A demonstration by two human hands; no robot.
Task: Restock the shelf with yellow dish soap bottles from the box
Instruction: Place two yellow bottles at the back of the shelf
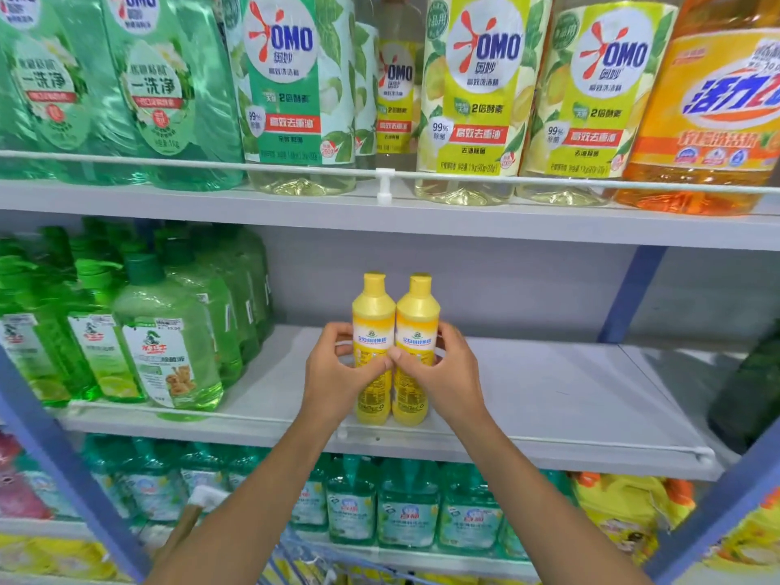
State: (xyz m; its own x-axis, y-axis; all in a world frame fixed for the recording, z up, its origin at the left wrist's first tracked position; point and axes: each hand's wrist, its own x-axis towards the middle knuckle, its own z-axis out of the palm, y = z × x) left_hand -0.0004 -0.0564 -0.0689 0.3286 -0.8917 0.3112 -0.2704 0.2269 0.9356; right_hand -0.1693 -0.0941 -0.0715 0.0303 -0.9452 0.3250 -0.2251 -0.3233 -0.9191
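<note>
Two yellow dish soap bottles stand upright side by side at the front edge of the middle shelf. My left hand wraps the left yellow bottle. My right hand wraps the right yellow bottle. The bottles touch each other, and their bases sit just behind the white front rail. The box is out of view.
Green dish soap bottles fill the left part of the same shelf. A dark green bottle stands at the far right. Large OMO bottles line the shelf above, and teal bottles the shelf below. Blue uprights frame the bay.
</note>
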